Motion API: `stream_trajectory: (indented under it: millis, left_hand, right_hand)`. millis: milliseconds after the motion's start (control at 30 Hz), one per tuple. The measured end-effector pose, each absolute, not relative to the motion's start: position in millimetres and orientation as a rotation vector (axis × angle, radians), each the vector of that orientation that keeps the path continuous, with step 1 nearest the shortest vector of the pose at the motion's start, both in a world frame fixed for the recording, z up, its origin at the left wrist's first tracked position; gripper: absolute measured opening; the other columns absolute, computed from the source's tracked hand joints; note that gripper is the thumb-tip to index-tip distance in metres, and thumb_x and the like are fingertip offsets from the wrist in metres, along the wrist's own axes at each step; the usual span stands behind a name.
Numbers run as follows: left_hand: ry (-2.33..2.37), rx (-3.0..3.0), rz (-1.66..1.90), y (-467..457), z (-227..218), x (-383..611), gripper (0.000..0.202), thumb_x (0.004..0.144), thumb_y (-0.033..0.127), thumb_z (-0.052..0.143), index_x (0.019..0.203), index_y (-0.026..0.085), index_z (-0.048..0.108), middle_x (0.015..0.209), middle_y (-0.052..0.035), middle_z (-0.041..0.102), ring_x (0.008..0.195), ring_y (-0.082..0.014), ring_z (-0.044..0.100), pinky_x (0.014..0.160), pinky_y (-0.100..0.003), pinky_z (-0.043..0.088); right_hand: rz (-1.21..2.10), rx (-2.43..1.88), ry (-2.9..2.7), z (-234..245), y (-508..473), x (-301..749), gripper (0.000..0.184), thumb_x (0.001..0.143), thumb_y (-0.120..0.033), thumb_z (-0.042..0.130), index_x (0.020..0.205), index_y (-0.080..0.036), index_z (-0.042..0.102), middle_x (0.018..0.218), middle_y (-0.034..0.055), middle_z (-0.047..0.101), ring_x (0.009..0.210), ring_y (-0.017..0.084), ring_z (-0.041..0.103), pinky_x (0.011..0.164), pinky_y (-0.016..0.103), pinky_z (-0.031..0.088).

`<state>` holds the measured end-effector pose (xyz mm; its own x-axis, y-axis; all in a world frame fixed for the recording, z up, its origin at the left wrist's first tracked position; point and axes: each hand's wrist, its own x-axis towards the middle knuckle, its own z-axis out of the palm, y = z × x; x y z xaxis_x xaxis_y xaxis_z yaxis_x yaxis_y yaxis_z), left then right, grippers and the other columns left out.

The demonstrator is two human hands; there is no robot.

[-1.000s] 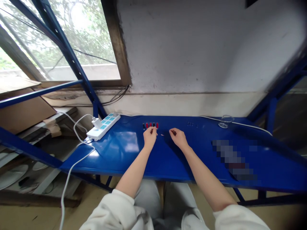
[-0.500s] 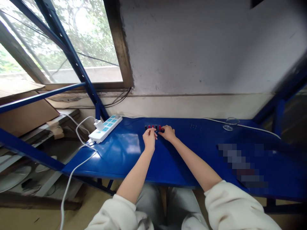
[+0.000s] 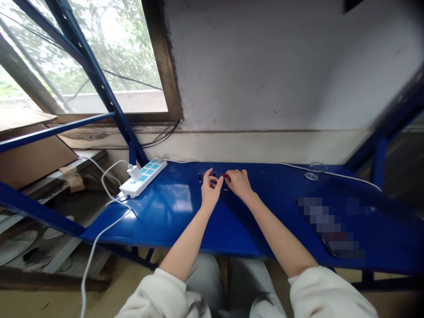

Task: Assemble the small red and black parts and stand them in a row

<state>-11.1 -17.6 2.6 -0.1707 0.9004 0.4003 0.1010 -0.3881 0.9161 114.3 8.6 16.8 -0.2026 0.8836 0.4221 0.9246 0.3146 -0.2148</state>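
A short row of small red and black upright pieces point(image 3: 212, 175) stands near the back of the blue metal shelf point(image 3: 172, 207). My left hand point(image 3: 210, 191) rests beside the row with its fingers raised and slightly spread, touching the pieces. My right hand point(image 3: 239, 183) is just right of the row, its fingertips pinched on a small red piece point(image 3: 225, 176) at the row's right end. Both hands hide part of the row.
A white power strip point(image 3: 143, 176) with blue sockets and a white cable lies at the shelf's back left. A small clear round dish point(image 3: 313, 170) and a thin white cable sit at the back right. Blue frame struts cross the window on the left. Cardboard lies far left.
My right hand moved left from open shelf to the row's right end and now pinches a red piece. My left hand lifted its fingers at the row.
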Motion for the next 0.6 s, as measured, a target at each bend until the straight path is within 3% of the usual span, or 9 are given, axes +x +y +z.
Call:
stream_trajectory:
  millis: [167,433,600]
  left_hand:
    - [1.135,1.659,1.458,-18.8,-4.1,-8.5,0.024,0.077,0.036,0.052,0.091,0.018,0.058,0.071,0.0001,0.057,0.046,-0.0043,0.046,0.046,-0.017,0.037]
    - [0.977,1.503,1.397,-7.9,-11.4,-8.8,0.024,0.078,0.036,0.051,0.090,0.015,0.051,0.081,-0.0058,0.065,0.041,-0.0049,0.050,0.045,-0.020,0.042]
    - [0.864,1.487,1.348,-8.4,-11.0,-8.5,0.028,0.076,0.036,0.054,0.092,0.014,0.050,0.084,-0.0071,0.065,0.042,-0.0059,0.053,0.047,-0.021,0.044]
  right_hand:
    - [-0.188,-1.541,-2.156,18.6,-12.0,121.8,0.016,0.080,-0.018,0.042,0.082,-0.018,0.057,0.081,0.0077,0.062,0.080,0.020,0.052,0.076,0.034,0.024]
    - [0.201,-1.346,-1.637,-3.5,-13.9,134.3,0.030,0.086,-0.027,0.029,0.103,-0.017,0.053,0.095,0.0089,0.059,0.079,0.016,0.055,0.072,0.029,0.037]
    - [0.537,-1.319,-1.499,-5.1,-15.6,132.3,0.045,0.087,-0.048,0.023,0.065,-0.019,0.050,0.057,0.0003,0.051,0.053,0.012,0.047,0.055,0.024,0.035]
